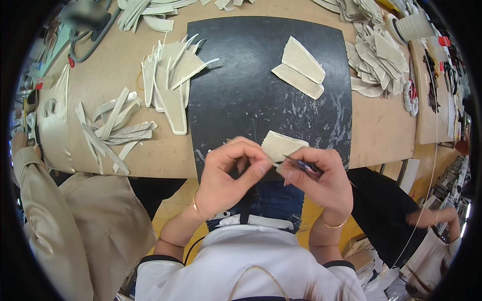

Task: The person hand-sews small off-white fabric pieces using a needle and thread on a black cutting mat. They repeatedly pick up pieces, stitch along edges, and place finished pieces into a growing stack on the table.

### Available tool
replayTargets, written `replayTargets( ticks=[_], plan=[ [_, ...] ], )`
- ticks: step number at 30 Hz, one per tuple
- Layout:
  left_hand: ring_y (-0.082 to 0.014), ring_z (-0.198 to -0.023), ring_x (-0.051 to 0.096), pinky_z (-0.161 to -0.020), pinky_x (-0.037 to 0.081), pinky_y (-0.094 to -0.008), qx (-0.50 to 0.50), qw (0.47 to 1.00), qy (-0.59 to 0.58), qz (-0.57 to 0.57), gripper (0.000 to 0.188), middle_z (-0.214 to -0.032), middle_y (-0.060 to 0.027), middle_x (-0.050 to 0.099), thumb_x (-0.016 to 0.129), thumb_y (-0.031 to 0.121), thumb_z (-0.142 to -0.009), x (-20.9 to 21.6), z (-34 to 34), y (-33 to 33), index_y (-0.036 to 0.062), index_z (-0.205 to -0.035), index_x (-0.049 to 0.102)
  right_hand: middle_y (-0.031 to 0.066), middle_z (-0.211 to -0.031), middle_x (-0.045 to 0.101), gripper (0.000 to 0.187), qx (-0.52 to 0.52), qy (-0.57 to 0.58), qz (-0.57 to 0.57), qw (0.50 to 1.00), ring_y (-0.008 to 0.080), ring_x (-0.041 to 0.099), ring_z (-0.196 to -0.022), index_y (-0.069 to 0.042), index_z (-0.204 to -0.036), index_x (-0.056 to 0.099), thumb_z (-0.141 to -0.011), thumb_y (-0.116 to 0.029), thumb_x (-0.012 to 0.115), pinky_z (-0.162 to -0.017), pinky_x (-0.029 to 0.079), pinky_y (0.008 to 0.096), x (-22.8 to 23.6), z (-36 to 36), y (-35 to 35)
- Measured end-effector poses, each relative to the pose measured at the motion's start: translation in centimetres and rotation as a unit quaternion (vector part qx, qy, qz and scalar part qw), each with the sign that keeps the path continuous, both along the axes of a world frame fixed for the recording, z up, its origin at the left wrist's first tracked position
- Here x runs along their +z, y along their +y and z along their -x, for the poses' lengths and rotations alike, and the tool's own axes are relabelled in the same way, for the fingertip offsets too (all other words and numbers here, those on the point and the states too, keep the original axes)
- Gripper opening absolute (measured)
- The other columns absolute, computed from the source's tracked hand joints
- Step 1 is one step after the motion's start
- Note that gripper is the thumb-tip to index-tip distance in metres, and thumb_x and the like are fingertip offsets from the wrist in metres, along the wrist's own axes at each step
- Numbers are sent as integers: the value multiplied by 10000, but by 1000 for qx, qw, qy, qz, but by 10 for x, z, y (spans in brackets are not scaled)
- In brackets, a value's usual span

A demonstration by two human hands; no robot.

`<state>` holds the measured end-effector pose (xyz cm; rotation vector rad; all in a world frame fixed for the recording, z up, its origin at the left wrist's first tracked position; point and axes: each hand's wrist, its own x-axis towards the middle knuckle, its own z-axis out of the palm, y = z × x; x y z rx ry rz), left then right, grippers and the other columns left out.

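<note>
Left hand point(228, 173) and right hand point(321, 178) both closed at the near edge of the black mat point(251, 90), left pinching a beige cut piece point(281, 144) lying on that edge, right gripping a thin dark tool point(301, 163) touching the same piece. Two more beige wedge pieces point(300, 67) on the mat's far right; fanned pointed pieces point(173, 75) overlapping its left edge, loose strips point(115, 128) further left, heaped pieces point(379, 60) right of it, uncountable. Wooden tabletop point(381, 130) under the mat; no containers seen; other people's sleeves at left and lower right.
</note>
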<state>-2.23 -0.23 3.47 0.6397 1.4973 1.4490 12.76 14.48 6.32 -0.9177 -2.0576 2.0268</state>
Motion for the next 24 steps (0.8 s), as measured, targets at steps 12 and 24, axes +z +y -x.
replayTargets(
  ticks=[12,24],
  plan=[
    [-198,-900,539,-819,334,-355,127,871,468,75,119,-967,-11,598,806,139,-742,-36,-5,30,134,-833,728,98,-609,635,216,-51,-225,-219,948,260,628,-529,-31,-822,701,-848,-242,735,-522,454,341,-18,19,6],
    [-199,-927,542,-826,328,-353,112,862,485,99,114,-986,-1,605,809,152,-745,-36,-7,31,146,-831,735,33,-529,521,198,-85,-235,-237,939,69,421,-493,-4,-793,685,-833,-187,750,-484,346,269,-19,23,3]
  ],
)
